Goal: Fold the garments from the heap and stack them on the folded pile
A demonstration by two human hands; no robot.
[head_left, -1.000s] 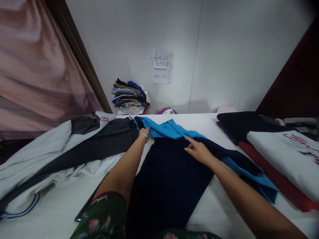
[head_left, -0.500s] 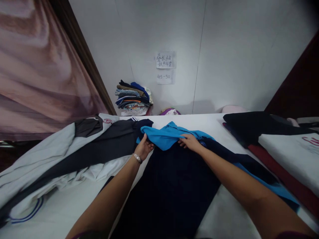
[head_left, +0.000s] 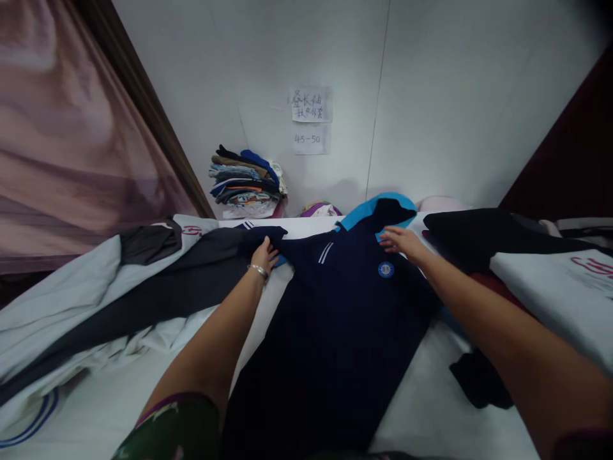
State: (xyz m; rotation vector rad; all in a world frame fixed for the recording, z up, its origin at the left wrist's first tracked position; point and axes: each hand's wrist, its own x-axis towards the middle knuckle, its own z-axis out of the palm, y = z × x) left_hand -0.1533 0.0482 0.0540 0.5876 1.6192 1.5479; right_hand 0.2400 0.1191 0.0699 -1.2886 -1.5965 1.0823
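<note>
In the head view, the navy jacket (head_left: 325, 326) lies badge-side up on the white table (head_left: 412, 406), the loosely open left hand (head_left: 265, 257) touching its sleeve (head_left: 256, 241), the right hand (head_left: 405, 243), fingers spread, at its blue-lined collar (head_left: 366, 209), contact unclear.

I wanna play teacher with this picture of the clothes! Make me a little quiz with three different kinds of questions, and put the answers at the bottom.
1. Fill in the blank: The bracelet is on the person's ____ wrist.
2. True or false: The round badge on the navy garment is nearer to the right hand than to the left hand.
3. Pick one: What numbers are on the lower paper note?
a) 20-25
b) 45-50
c) 70-75

Key: 1. left; 2. true; 3. b
</note>
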